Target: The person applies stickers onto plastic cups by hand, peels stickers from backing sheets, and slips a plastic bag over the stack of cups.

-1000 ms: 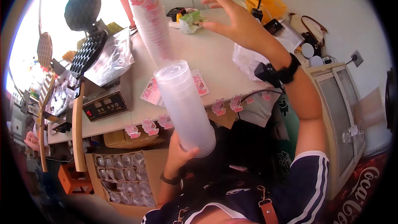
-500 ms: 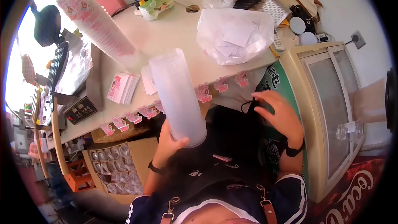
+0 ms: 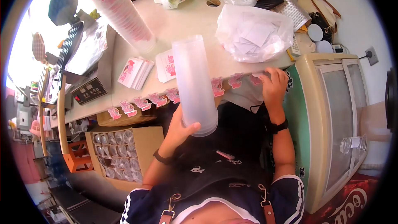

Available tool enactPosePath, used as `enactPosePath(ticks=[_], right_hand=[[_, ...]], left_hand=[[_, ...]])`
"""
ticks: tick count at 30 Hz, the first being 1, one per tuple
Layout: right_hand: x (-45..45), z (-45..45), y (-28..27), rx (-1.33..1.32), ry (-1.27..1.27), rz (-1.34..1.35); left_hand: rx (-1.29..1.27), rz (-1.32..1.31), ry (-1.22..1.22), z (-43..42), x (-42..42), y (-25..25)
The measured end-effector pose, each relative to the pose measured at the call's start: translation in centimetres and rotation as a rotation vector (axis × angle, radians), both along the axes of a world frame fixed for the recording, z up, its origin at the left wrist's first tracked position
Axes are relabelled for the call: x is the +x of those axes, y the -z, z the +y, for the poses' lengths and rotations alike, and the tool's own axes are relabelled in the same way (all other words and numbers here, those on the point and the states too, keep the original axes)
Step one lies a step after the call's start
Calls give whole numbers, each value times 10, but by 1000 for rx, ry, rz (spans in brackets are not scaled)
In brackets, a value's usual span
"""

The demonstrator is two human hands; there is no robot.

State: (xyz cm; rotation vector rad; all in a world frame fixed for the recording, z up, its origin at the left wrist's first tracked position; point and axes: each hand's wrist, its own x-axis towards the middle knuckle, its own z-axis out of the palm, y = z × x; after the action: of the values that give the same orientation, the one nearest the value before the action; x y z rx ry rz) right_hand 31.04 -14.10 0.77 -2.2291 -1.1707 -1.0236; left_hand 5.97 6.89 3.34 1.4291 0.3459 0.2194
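Note:
My left hand (image 3: 181, 129) is wrapped round the lower end of a tall stack of clear plastic cups (image 3: 196, 81), tilted in front of the table edge. Pink cartoon stickers (image 3: 157, 99) hang in a row along that edge, partly hidden by the cups. At the row's right end my right hand (image 3: 274, 86) pinches the last sticker (image 3: 256, 79), which still lies against the edge. Stacks of printed sticker cards (image 3: 135, 73) lie on the tabletop behind the cups. Beyond them leans a long stack of cups with pink stickers (image 3: 124, 14).
A white plastic bag of paper pieces (image 3: 253, 33) sits on the table (image 3: 186, 20). A chest freezer (image 3: 319, 132) stands at my right. Below the table on the left is a cardboard box of clear cups (image 3: 118, 153). A waffle iron (image 3: 68, 45) is at far left.
My right hand has moved up from beside the apron to the rightmost sticker and closed on it. My left hand keeps hold of the cups. The whole view has shifted somewhat.

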Motion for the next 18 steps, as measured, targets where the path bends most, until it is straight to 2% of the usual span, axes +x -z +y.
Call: enactPosePath(ticks=[3,6,8,9,12,18], right_hand=[[-13,-6,-5,119,-25,34],[-34,-19,-48,195,19,101],[-52,-17,-81,303,-132,380],[-59,-13,-96,302,-126,382],[-76,8,-124,191,-322,460],[-71,44,-122,76,-412,433]], left_hand=[[-2,-18,-18,2,3,2],[-19,-11,-18,0,6,1],[-49,-46,47,-4,15,-3],[-51,-43,52,-8,19,-1],[-46,-58,143,-18,28,6],[-147,-71,234,-28,27,-3]])
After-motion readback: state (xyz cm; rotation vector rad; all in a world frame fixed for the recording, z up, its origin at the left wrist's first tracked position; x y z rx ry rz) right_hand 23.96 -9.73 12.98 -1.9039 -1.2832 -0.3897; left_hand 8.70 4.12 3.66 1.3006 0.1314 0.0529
